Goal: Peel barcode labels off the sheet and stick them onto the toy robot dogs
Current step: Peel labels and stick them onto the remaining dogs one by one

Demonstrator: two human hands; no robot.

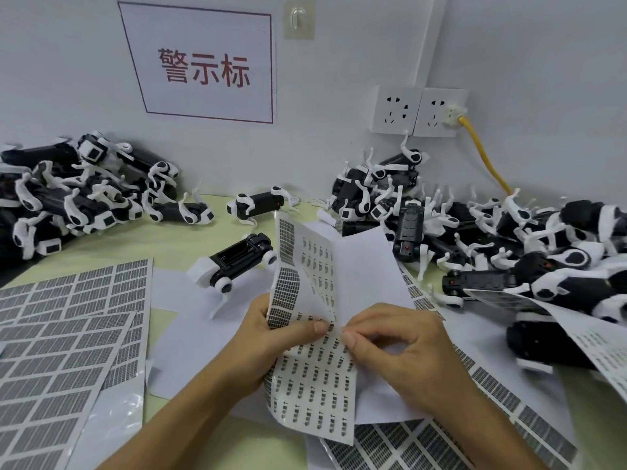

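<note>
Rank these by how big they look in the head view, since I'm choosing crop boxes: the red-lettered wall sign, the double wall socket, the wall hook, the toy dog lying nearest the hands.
1. Wall sign
2. Toy dog and wall socket: they look alike, and the dog sits nearer the camera, so unranked
3. Wall hook

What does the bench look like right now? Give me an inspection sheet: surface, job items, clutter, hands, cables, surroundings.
Surface: pale green table, largely covered.
Job's things: curled label sheet held up; upturned toy dog just behind it.
Clutter: dog piles at left and right; flat label sheets at left, more under the hands.
Hands: left hand grips the sheet; right hand pinches at its edge.
Cables: yellow cable plugged into wall socket.
Surroundings: wall sign; hook.
</note>
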